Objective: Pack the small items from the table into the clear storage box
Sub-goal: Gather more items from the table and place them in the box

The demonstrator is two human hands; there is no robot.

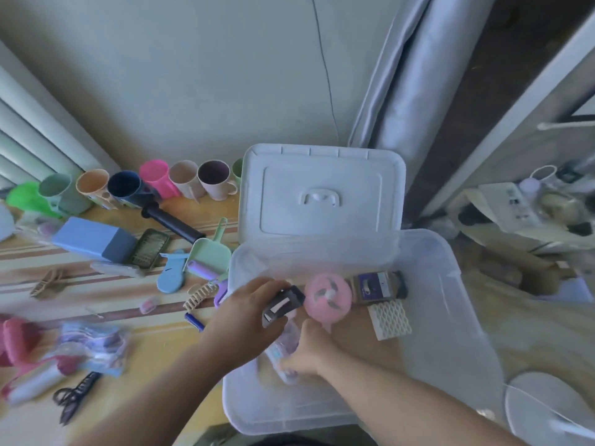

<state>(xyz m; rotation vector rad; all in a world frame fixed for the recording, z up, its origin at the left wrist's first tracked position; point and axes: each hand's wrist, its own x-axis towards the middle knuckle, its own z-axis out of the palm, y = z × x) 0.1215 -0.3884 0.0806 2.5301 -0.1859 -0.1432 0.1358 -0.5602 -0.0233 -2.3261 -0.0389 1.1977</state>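
Note:
The clear storage box (457, 317) stands open at the table's right end, its white lid (322, 191) propped upright behind it. Inside lie a pink mini fan (328, 299), a dark packet (378, 288) and a white mesh pad (389, 320). My left hand (248, 320) hovers over the box's left side, shut on a small black clip-like item (283, 305). My right hand (306, 352) is low in the box, gripping a clear packet with purple print (283, 349).
Left of the box lie a beige hair claw (199, 296), a blue pen (194, 321), a green scoop (209, 252), a blue case (93, 239), black scissors (75, 395), plastic packets (93, 349) and a row of coloured cups (154, 183). A white round object (541, 407) sits at bottom right.

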